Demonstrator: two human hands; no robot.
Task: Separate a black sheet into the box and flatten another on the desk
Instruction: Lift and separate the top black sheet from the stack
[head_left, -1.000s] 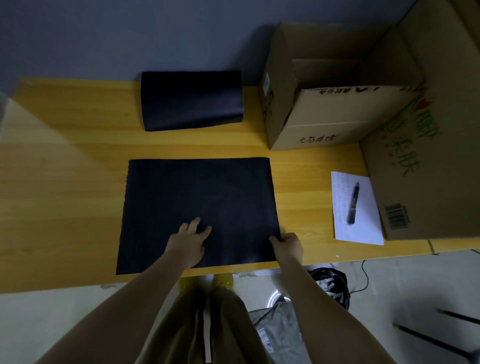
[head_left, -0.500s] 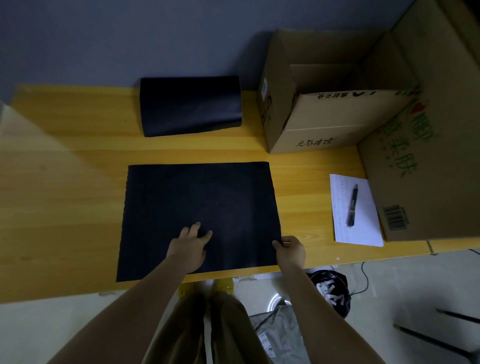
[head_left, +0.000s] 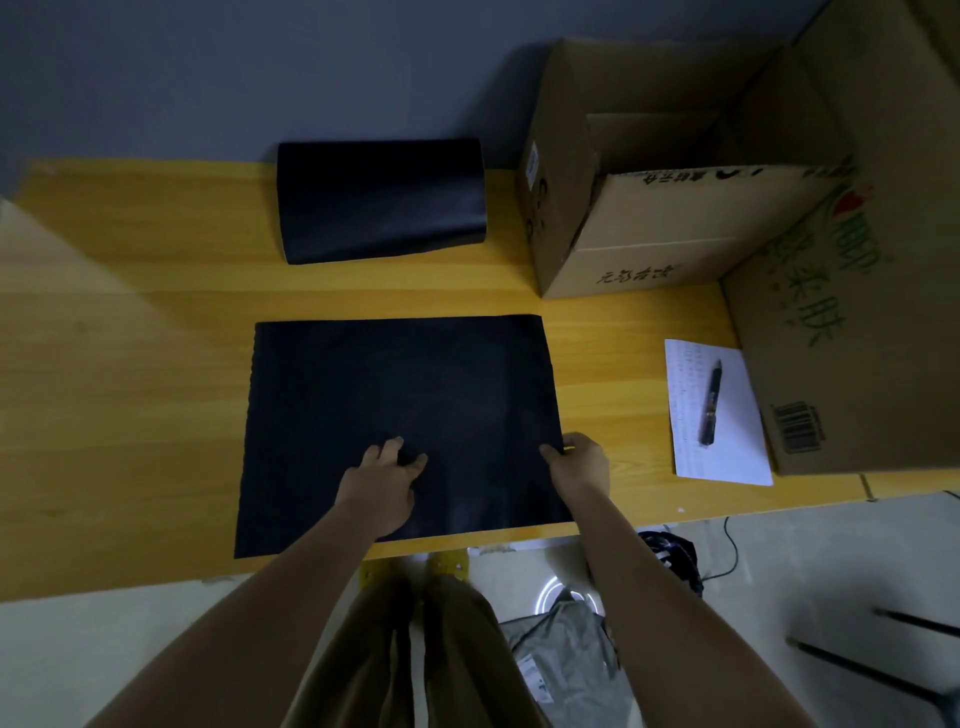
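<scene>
A large black sheet (head_left: 400, 395) lies flat on the yellow wooden desk (head_left: 130, 364), reaching its front edge. My left hand (head_left: 382, 483) rests palm down on the sheet's near middle, fingers slightly spread. My right hand (head_left: 579, 462) pinches the sheet's right edge near the front corner. A curled roll of black sheets (head_left: 379, 200) lies at the back of the desk against the wall. An open cardboard box (head_left: 660, 208) stands at the back right, its inside mostly in shadow.
A bigger cardboard box (head_left: 857, 322) stands at the far right. In front of it lies white paper (head_left: 719, 415) with a black pen (head_left: 710, 410) on it. Below the desk edge are my legs, a grey bag (head_left: 566, 654) and a cable on the floor.
My right hand slid a little farther up the sheet's right edge. The left hand stayed pressed on the sheet. The sheet itself lies as before.
</scene>
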